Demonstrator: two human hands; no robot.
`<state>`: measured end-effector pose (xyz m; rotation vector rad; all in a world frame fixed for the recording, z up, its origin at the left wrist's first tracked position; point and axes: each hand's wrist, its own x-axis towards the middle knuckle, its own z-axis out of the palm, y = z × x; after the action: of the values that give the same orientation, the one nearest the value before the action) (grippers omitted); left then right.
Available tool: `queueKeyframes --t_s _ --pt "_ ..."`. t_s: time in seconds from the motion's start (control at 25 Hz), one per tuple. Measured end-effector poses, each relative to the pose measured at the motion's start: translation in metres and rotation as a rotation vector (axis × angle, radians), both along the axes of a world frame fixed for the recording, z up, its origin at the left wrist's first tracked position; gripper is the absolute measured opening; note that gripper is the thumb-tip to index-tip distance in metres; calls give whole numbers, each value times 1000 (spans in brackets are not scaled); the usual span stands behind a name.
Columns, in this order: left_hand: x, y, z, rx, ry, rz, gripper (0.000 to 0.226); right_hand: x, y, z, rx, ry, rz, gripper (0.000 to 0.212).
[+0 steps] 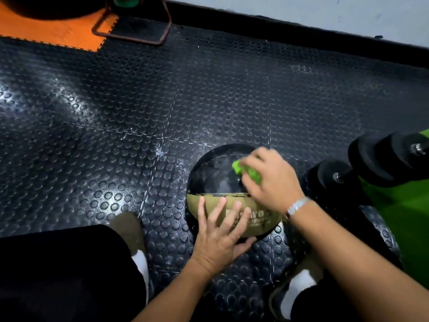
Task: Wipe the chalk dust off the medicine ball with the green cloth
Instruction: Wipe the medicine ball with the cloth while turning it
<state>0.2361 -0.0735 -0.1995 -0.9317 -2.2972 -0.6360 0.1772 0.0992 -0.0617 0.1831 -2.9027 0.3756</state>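
A black and tan medicine ball (213,180) rests on the studded black rubber floor, with pale chalk smears on its black upper half. My right hand (271,180) presses a bunched green cloth (247,170) onto the top right of the ball. My left hand (220,233) lies flat with fingers spread on the tan lower half, over white lettering.
Black foam roller pads (376,163) on a green machine frame stand close at the right. My two shoes (130,228) and legs flank the ball below. An orange mat (53,31) and a rusty metal frame (132,31) lie far back left. A wall base runs along the top.
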Motion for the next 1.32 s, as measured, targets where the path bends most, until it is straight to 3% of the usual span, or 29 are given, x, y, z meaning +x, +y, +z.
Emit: queueKeyframes --t_s 0.08,0.12,0.2,0.28,0.32,0.4,0.48,0.6,0.68,0.84,0.88,1.0,1.12,1.2,1.32 --pt "-2 3 1 -5 12 -24 73 -36 -8 7 -41 -68 -221 16" --pt "-5 4 1 4 11 -38 74 -47 -19 6 8 -85 -210 16" --pt "-9 4 -1 44 -8 -48 75 -36 -34 4 76 -97 78 17" --pt "-10 4 -2 58 -9 -52 74 -10 -15 6 -28 -144 300 15" --pt "-11 6 -2 47 -6 -54 73 -9 -2 7 -79 -145 273 14" --pt "-12 10 1 27 2 -78 74 -34 3 10 -133 -130 -28 15" --pt "-15 16 5 24 5 -118 73 -55 -25 9 -2 -156 -179 17" --pt "-21 19 8 45 1 -119 63 -20 -46 6 136 -158 255 18" --pt "-19 21 6 35 8 -115 62 2 -18 16 134 -211 377 19" --pt "-11 23 4 -13 32 -120 73 -53 -11 15 159 -203 -73 19" --pt "-11 22 4 -3 31 -125 76 -68 -30 10 221 -236 -94 20" --pt "-11 14 0 67 20 -103 79 -68 -73 3 303 -291 198 21" --pt "-8 5 -4 30 22 -55 77 -40 -41 22 128 -360 496 18" --pt "-8 1 -4 9 25 -72 75 -49 -21 27 104 -369 340 17" --pt "-10 -3 1 -7 26 -109 74 -92 -39 13 231 -357 -24 22"
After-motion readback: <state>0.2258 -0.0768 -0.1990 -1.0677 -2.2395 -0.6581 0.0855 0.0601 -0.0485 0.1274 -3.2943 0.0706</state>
